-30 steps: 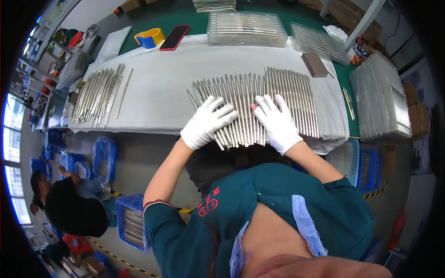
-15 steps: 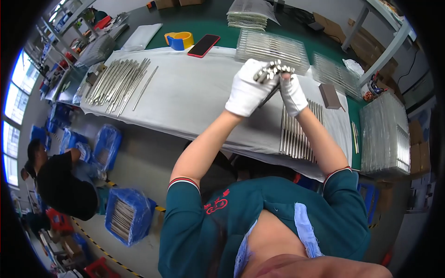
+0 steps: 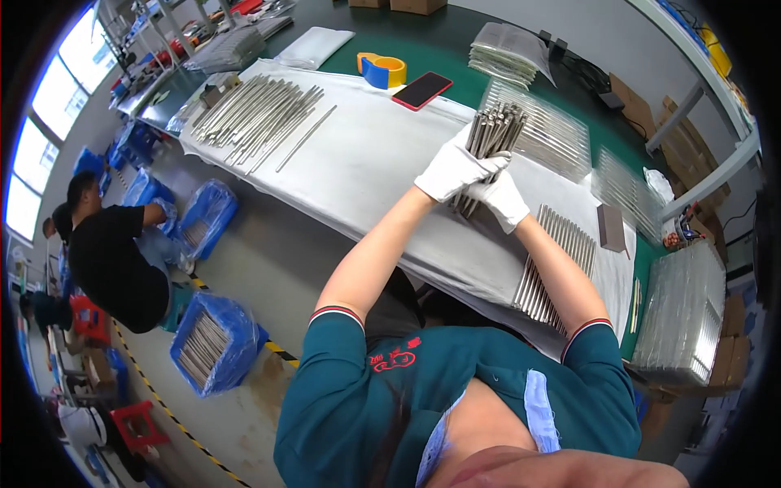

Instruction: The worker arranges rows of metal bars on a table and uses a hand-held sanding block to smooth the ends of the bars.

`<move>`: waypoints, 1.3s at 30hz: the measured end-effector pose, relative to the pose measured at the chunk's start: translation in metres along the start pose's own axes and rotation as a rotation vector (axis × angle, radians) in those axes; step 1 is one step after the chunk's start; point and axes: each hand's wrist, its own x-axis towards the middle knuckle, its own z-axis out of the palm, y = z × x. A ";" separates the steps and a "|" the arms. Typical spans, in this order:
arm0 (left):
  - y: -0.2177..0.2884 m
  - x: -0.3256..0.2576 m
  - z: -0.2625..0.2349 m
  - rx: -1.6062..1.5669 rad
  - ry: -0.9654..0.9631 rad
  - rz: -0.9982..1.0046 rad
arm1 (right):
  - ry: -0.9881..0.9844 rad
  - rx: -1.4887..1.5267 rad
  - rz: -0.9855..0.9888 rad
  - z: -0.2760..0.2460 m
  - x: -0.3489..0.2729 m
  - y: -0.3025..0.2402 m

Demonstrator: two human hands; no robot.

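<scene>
You've got gloved left (image 3: 446, 172) and right (image 3: 506, 203) hands covering the rod bundle's (image 3: 498, 126) lower middle — can't count rods. Your right forearm (image 3: 561, 272) blocks part of the rod row (image 3: 533, 293), lower right. Top edge crops a cardboard box (image 3: 419, 5); yellow item (image 3: 716, 52), upper right — too small to tell.

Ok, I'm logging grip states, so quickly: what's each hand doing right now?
Left hand: closed around a bundle of metal rods.
Right hand: closed on the same bundle, lower in the picture.
</scene>
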 end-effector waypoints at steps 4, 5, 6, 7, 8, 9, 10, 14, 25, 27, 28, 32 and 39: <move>-0.010 0.009 0.002 0.087 0.196 -0.033 | -0.067 -0.027 0.139 0.008 -0.003 -0.001; -0.012 0.014 0.002 0.113 0.230 -0.068 | -0.033 -0.019 0.174 0.011 -0.003 -0.002; -0.014 0.017 0.001 0.033 0.253 -0.146 | 0.015 0.011 0.119 0.016 -0.009 -0.003; -0.016 0.019 -0.001 0.090 0.241 -0.191 | 0.021 0.094 0.196 0.021 -0.013 -0.005; -0.018 0.019 -0.003 0.136 0.234 -0.220 | 0.035 0.193 0.251 0.026 -0.022 -0.006; -0.020 0.016 -0.004 0.179 0.214 -0.296 | 0.052 0.289 0.328 0.032 -0.031 -0.007; -0.023 0.011 -0.006 0.249 0.160 -0.377 | 0.044 0.335 0.421 0.036 -0.037 -0.009; -0.029 -0.012 -0.007 0.608 -0.114 -0.438 | 0.050 0.523 0.577 0.052 -0.059 -0.012; -0.012 -0.040 -0.005 1.240 -0.349 -0.404 | -0.394 -0.002 0.664 0.012 -0.069 -0.052; 0.000 -0.047 0.001 1.350 -0.317 -0.465 | -0.386 -0.068 0.503 -0.002 -0.084 -0.057; 0.005 -0.049 0.002 1.375 -0.323 -0.497 | -0.335 -0.201 0.349 -0.013 -0.101 -0.061; 0.015 -0.050 0.007 1.385 -0.350 -0.584 | -0.184 -0.774 -0.056 -0.074 -0.153 -0.065; -0.014 -0.055 0.051 1.392 -0.492 -0.065 | -0.019 -1.206 0.121 -0.152 -0.214 -0.026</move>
